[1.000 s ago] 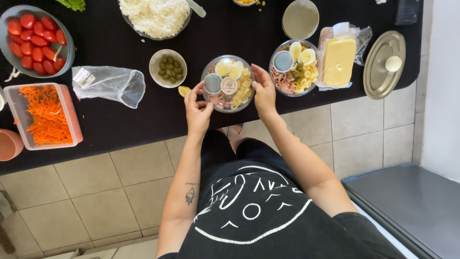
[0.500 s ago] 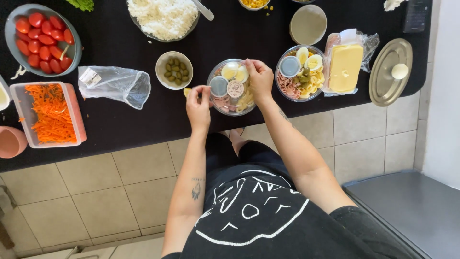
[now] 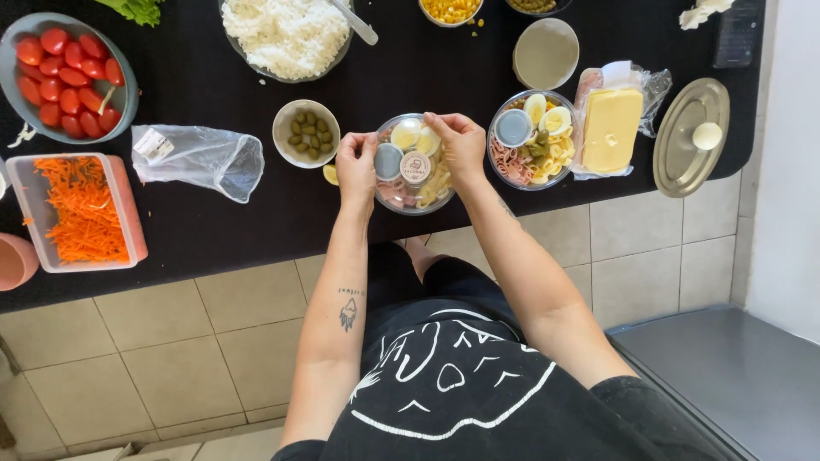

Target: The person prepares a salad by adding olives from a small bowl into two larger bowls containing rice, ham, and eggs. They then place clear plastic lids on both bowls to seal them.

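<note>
Fingers (image 3: pixel 444 121) on salad bowl (image 3: pixel 416 164) rim — left hand (image 3: pixel 356 166) | right hand (image 3: pixel 462 145)

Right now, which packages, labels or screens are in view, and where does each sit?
Round label: on a small lidded cup in the salad bowl between both hands; white with a dark ring.
Clear plastic bag: left of the olive bowl, with a small white label.
Wrapped cheese block: right of the second bowl; yellow in clear film.
Dark flat device: top right.
</note>
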